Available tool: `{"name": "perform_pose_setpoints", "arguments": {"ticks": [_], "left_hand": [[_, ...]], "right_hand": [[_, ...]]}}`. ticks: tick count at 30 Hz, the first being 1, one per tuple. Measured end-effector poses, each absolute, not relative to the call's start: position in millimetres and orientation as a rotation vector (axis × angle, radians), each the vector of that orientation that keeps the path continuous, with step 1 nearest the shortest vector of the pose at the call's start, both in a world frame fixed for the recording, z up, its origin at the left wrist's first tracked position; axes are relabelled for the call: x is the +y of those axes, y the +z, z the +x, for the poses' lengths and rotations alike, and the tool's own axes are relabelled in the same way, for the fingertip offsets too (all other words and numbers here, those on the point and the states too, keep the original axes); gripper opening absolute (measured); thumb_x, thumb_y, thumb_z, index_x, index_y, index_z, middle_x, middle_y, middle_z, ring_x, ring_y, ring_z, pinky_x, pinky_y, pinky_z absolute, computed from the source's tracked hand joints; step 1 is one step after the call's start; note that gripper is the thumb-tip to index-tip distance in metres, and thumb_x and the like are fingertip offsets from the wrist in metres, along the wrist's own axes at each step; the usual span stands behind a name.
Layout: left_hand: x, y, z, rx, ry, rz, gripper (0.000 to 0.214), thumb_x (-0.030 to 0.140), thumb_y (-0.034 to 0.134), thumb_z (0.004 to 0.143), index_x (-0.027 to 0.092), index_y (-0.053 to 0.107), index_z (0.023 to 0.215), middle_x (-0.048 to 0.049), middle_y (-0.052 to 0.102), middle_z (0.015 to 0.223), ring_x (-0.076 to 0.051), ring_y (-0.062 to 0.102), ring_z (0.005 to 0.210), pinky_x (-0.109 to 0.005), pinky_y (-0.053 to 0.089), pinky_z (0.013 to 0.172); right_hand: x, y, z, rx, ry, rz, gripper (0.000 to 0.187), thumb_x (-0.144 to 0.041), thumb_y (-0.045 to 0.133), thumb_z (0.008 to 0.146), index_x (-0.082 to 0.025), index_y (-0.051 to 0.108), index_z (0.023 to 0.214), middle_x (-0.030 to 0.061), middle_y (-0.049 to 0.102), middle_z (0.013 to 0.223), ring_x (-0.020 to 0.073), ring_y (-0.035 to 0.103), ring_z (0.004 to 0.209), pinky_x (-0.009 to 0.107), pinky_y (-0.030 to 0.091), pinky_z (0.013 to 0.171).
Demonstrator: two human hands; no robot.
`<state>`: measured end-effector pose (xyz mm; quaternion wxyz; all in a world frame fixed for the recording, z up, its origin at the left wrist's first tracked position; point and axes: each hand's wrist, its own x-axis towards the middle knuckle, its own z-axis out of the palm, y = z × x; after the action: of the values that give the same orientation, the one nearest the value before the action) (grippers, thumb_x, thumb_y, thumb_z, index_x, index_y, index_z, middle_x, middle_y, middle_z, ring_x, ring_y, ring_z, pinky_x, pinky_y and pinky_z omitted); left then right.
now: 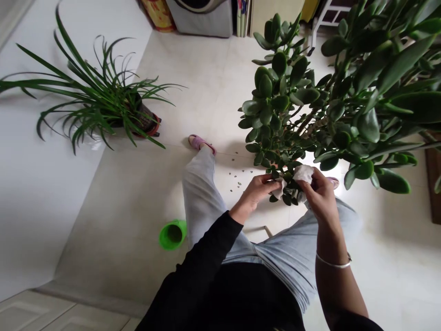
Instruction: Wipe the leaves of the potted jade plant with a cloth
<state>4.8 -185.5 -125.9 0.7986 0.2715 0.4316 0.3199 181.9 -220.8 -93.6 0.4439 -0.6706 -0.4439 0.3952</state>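
A big jade plant (272,105) with thick, rounded green leaves spreads over the right half of the head view. At its lower leaves, my left hand (257,189) is closed on a small piece of white tissue (280,187). Close by on the right, my right hand (319,193) pinches another crumpled white tissue (303,174). Both tissues are up against the leaves, between my knees. The exact leaves under the fingers are partly hidden.
Several fallen bits (235,176) lie on the pale floor (138,207) left of the plant. A green bucket (165,236) stands by my left leg. Against the white wall is a long-leaved potted plant (148,120). A grey-covered appliance (206,20) stands at the back.
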Motion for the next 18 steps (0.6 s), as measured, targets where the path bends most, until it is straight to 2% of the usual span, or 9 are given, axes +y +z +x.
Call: {"name": "perform_pose_setpoints", "arguments": {"ticks": [2,6,9,13,18], "left_hand": [[-177,-126,0,0.894,0.606,0.579,0.035,0.032,0.092,0.054,0.016,0.077,0.081,-0.0028,0.075,0.077,-0.014,0.064,0.071,-0.028,0.05,0.073],[-170,-123,-1,0.923,0.519,0.644,0.018,0.019,0.08,0.061,0.015,0.072,0.077,-0.0014,0.069,0.074,-0.012,0.06,0.069,-0.029,0.047,0.074],[-171,-118,3,0.95,0.53,0.655,0.011,0.015,0.073,0.064,0.016,0.069,0.074,0.0007,0.065,0.071,-0.01,0.056,0.065,-0.029,0.045,0.072],[-172,-114,8,0.966,0.551,0.65,0.014,0.016,0.076,0.062,0.017,0.071,0.075,-0.0011,0.07,0.074,-0.012,0.06,0.068,-0.028,0.046,0.069],[-171,-113,8,1.038,0.597,0.694,0.018,0.016,0.081,0.063,0.015,0.076,0.08,-0.0021,0.073,0.076,-0.013,0.063,0.07,-0.028,0.048,0.072]], "right_hand": [[-221,-94,182,-1.1,0.994,-1.662,0.028,-0.044,0.081,0.075,-0.024,0.067,0.088,-0.0014,0.066,0.078,0.0168,0.056,0.072,0.03,0.043,0.066],[-224,-93,180,-1.119,1.02,-1.682,0.029,-0.043,0.082,0.074,-0.022,0.066,0.087,-0.0027,0.063,0.074,0.014,0.053,0.067,0.027,0.039,0.062],[-224,-90,177,-1.143,0.983,-1.704,0.028,-0.042,0.08,0.076,-0.021,0.067,0.09,-0.0024,0.062,0.076,0.0135,0.052,0.068,0.027,0.039,0.062],[-224,-86,173,-1.167,0.938,-1.725,0.026,-0.043,0.077,0.077,-0.022,0.066,0.088,-0.0026,0.059,0.073,0.0136,0.049,0.066,0.027,0.036,0.06],[-223,-88,172,-1.17,0.92,-1.774,0.031,-0.044,0.074,0.078,-0.021,0.069,0.096,-0.0004,0.062,0.078,0.0158,0.052,0.07,0.029,0.039,0.065]]}}
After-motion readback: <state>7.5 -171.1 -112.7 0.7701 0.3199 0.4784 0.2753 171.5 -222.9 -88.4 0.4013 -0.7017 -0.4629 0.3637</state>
